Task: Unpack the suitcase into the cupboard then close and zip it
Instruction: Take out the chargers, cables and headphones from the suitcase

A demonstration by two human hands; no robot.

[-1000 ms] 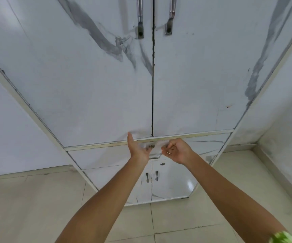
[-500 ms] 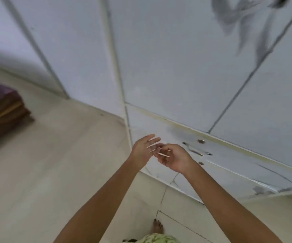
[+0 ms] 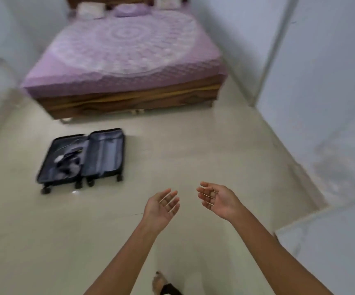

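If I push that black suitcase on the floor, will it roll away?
Probably a little: the suitcase lies open and flat, so its small wheels at the near edge may barely touch the floor. It looks stiff-shelled, and probably light, being nearly empty.

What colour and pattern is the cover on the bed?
The bed cover is lilac purple with a large white circular mandala pattern, seen in the head view.

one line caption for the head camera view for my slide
Both hands, left hand and right hand, open and empty, above the floor, with the open suitcase lying near the bed.
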